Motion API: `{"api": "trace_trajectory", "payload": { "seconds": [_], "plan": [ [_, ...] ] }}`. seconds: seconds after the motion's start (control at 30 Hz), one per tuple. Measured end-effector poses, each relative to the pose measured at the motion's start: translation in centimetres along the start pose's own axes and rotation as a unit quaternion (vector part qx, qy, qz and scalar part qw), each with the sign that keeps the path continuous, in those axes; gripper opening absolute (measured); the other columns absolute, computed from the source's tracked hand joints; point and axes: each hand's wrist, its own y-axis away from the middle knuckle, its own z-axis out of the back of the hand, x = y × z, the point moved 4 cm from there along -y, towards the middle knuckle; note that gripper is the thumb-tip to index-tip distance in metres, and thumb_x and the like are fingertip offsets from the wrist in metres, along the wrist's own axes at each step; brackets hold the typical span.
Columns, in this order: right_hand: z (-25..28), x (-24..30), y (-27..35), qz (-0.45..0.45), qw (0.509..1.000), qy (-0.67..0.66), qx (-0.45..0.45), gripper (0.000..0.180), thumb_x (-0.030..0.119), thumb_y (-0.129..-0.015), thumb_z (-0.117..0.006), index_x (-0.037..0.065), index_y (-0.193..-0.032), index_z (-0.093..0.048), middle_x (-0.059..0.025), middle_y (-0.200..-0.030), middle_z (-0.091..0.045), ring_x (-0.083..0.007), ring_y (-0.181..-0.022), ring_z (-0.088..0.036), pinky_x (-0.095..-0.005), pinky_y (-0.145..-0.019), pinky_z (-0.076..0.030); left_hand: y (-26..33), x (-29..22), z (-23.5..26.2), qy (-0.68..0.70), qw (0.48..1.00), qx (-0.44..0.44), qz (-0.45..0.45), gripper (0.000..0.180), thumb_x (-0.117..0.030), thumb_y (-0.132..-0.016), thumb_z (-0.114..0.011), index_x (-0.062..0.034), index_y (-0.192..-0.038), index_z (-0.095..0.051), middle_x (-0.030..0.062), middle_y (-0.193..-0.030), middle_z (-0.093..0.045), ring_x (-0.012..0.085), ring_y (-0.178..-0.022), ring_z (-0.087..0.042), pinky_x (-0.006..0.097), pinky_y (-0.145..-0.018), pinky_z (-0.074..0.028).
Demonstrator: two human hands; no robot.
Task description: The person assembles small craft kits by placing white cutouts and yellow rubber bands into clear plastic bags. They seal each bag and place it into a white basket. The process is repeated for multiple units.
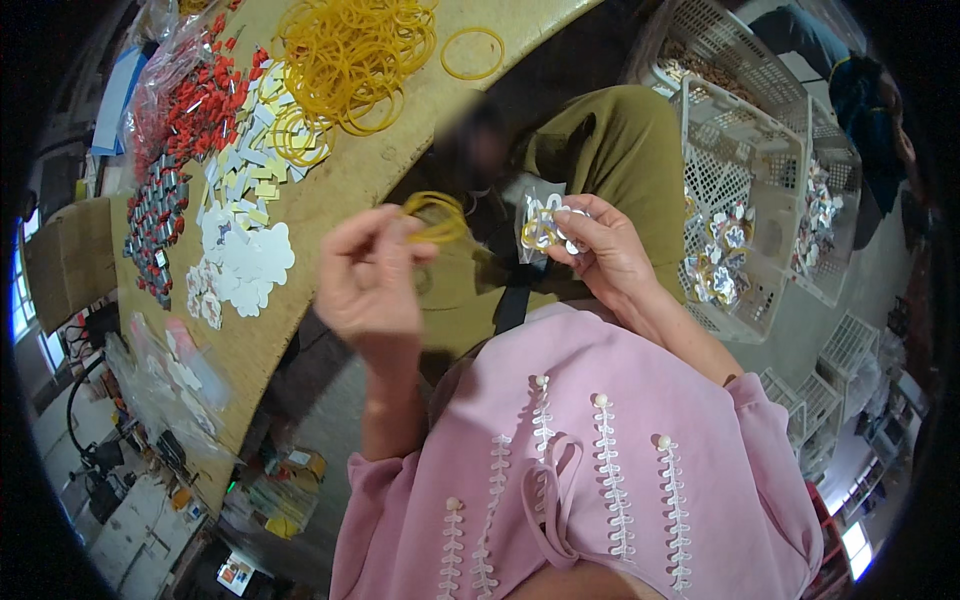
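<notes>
Left hand (372, 272): pinching yellow rubber band (437, 217). Right hand (598, 245): gripping small packet bundle (545, 225). Risk: stretched band may snap off fingers; loose packets could slip, scatter.

A thin yellow rubber band (436, 217) stretches in a blurred loop at chest height, beside a small bundle of clear plastic packets (546, 222) already ringed by another yellow band.

Yellow rubber bands (352, 52); pink top (600, 450); white crates (745, 160).
</notes>
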Motion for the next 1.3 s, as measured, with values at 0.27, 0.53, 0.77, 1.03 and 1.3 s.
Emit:
{"api": "trace_trajectory", "payload": {
  "seconds": [0.27, 0.53, 0.77, 1.03, 1.3],
  "plan": [
    [-1.1, 1.1, 0.7, 0.018, 1.0, -0.006, 0.022, 0.014, 0.005, -0.091, -0.064, 0.0, -0.102, -0.058, -0.005, -0.088, -0.061, -0.0101, -0.076, -0.061, -0.0241, -0.065, -0.061, -6.2, -3.8, 3.3, -0.42, 0.863, -0.084, -0.267, 0.027, 0.002, -0.082, -0.067, -0.0059, -0.108, -0.064, 0.0059, -0.092, -0.065, 0.0127, -0.072, -0.058, 0.025, -0.058, -0.046],
    [-2.5, 1.1, 1.5, 0.012, 0.999, 0.031, 0.039, 0.015, 0.005, -0.09, -0.065, 0.001, -0.102, -0.057, -0.0043, -0.087, -0.061, -0.0091, -0.073, -0.061, -0.0227, -0.062, -0.059, 1.0, 0.8, -2.8, -0.198, 0.934, 0.277, -0.11, 0.025, 0.003, -0.074, -0.074, -0.0038, -0.098, -0.071, 0.009, -0.088, -0.064, 0.0161, -0.074, -0.061, 0.025, -0.059, -0.049],
    [-2.1, 0.8, 1.2, -0.001, 0.998, 0.047, 0.041, 0.017, 0.006, -0.088, -0.067, 0.002, -0.101, -0.057, -0.0048, -0.085, -0.062, -0.0071, -0.069, -0.061, -0.0186, -0.056, -0.054, 1.0, 1.4, -2.8, -0.231, 0.919, 0.295, -0.124, 0.023, 0.003, -0.074, -0.075, -0.003, -0.096, -0.07, 0.009, -0.086, -0.064, 0.0181, -0.073, -0.062, 0.027, -0.06, -0.051],
    [-2.8, 0.6, 1.5, -0.017, 0.999, 0.038, 0.029, 0.016, 0.006, -0.09, -0.065, 0.0, -0.103, -0.057, -0.0067, -0.092, -0.063, -0.0091, -0.074, -0.063, -0.0201, -0.063, -0.059, 1.3, 1.5, -2.9, -0.223, 0.938, 0.251, -0.085, 0.01, 0.0, -0.083, -0.071, -0.0012, -0.088, -0.063, 0.0039, -0.078, -0.061, 0.0095, -0.066, -0.057, 0.023, -0.056, -0.046],
    [-1.9, -0.1, 0.9, -0.023, 0.998, 0.032, 0.043, 0.017, 0.008, -0.091, -0.065, 0.002, -0.105, -0.057, -0.0074, -0.097, -0.065, -0.0114, -0.08, -0.065, -0.0239, -0.066, -0.061, 1.2, 2.4, -1.9, -0.026, 0.989, 0.143, 0.031, 0.011, -0.002, -0.098, -0.051, 0.0028, -0.107, -0.049, 0.0093, -0.087, -0.065, 0.0069, -0.065, -0.059, 0.02, -0.061, -0.049]
  ]
}}
